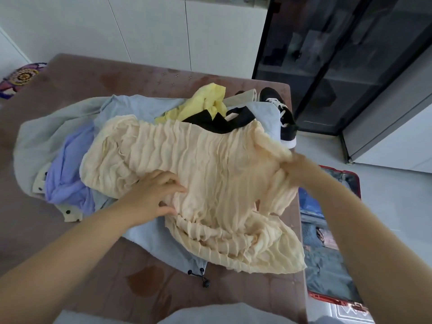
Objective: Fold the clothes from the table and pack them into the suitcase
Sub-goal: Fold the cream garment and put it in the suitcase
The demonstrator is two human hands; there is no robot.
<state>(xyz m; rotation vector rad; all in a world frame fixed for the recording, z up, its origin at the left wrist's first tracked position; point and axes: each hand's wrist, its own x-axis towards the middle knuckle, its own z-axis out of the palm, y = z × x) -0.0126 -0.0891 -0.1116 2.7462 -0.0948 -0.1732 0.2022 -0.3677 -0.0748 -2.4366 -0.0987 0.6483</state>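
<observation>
A cream crinkled garment (198, 174) lies spread on top of a heap of clothes on the brown table (70, 94). My left hand (156, 195) rests on its near left part, fingers curled into the fabric. My right hand (297, 167), blurred, grips the garment's right edge by the table's right side. Under it lie a pale blue garment (140, 106), a lilac one (70, 174), a grey-green jacket (39, 136), a yellow piece (205, 101) and a black piece (217, 122). The red-rimmed suitcase (336, 298) lies open on the floor to the right, with dark clothes inside.
A black and white sneaker (280, 113) sits at the table's far right corner. A dark glass cabinet (339, 61) stands behind on the right, white cupboards along the back wall. A patterned cushion (21, 76) lies at the far left.
</observation>
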